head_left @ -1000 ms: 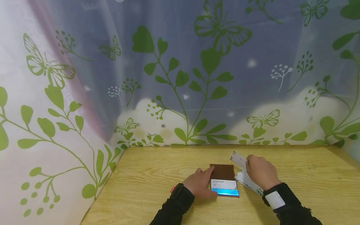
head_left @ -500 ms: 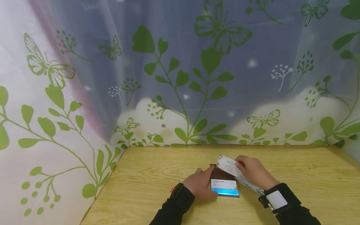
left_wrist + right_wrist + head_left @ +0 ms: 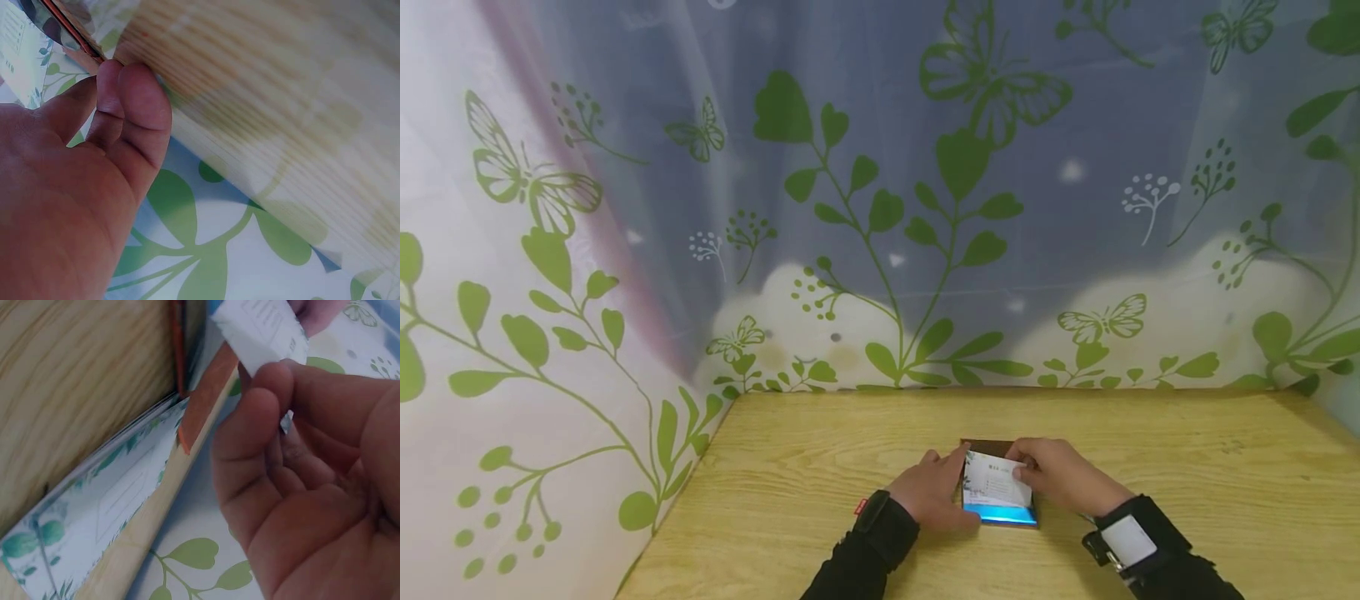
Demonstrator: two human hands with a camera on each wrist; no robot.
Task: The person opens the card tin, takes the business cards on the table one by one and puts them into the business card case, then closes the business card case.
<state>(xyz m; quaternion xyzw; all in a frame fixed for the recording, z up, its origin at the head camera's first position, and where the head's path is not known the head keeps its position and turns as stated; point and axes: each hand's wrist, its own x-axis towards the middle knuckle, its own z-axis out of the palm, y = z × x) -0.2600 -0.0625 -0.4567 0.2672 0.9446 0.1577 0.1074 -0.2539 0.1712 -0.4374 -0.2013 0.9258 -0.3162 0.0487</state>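
A flat brown card holder (image 3: 983, 446) lies on the wooden table, with a white business card bearing a shiny blue band (image 3: 1000, 514) on its near half. My left hand (image 3: 931, 493) holds the holder's left edge, index finger at the far corner and thumb at the near one. Between right thumb and fingers, my right hand (image 3: 1063, 477) pinches a white leaf-bordered card (image 3: 985, 477) over the holder, covering much of the blue-banded card. In the right wrist view this pinched card (image 3: 265, 328) tilts above the brown surface (image 3: 211, 394). Whether it touches the holder I cannot tell.
Another leaf-bordered card (image 3: 119, 487), perhaps a small stack, lies on the table beside the holder in the right wrist view; my right hand hides it in the head view. A curtain (image 3: 880, 208) printed with leaves and butterflies hangs behind the wooden table (image 3: 820, 442).
My right hand has brought the leaf-bordered card leftward from beside the holder, then nearer me over the blue-banded card. My left hand and the holder have stayed put.
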